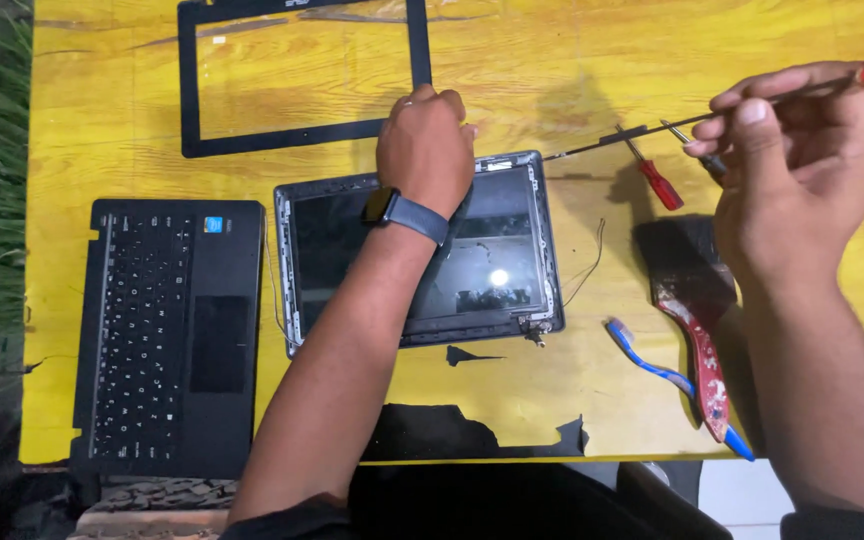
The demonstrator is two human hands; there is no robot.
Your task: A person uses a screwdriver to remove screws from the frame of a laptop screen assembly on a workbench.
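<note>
My left hand [426, 145], a dark smartwatch on its wrist, rests fingers-down on the top edge of a detached laptop screen panel [497, 255] lying flat on the yellow table [572, 60]. My right hand [802, 165] is raised at the right and pinches a long thin screwdriver [652, 135] with a red handle end; its shaft slants down-left with the tip close to the panel's upper right corner. A thin loose wire trails from the panel's right side.
A black screen bezel frame [302, 135] lies at the back. The laptop keyboard base [167, 330] sits at the left edge. A red-handled screwdriver [657, 178], a paintbrush with a worn red handle [697, 330] and a blue toothbrush [652, 365] lie right of the panel.
</note>
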